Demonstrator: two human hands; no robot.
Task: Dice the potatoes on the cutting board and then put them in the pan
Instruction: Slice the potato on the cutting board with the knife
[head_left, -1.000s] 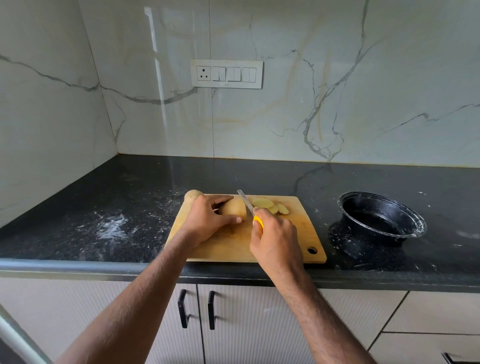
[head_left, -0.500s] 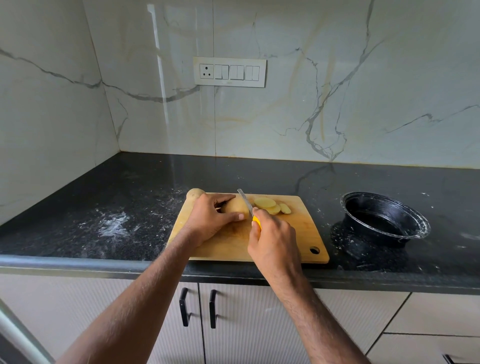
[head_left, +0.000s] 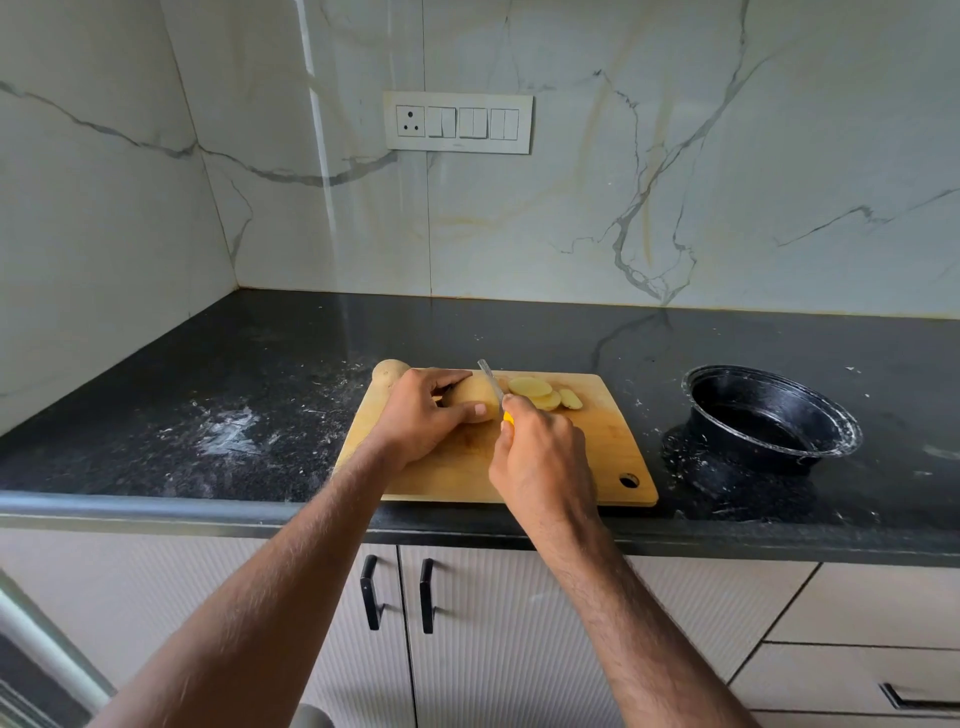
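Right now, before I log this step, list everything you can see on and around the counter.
cutting board: 1, light wood, at the counter's front edge
held potato: 1, tan, on the board, partly sliced
whole potato: 1, tan, at the board's far left corner
potato slices: about 3, pale yellow, overlapping on the board's far side
knife: 1, steel blade, yellow handle, blade at the held potato's cut end
pan: 1, black, on the counter right of the board
counter: 1, black, dusted with white specks
switch panel: 1, white, on the marble wall
cabinet handles: 2, black, below the counter
left hand: steadies the held potato
right hand: grips the knife
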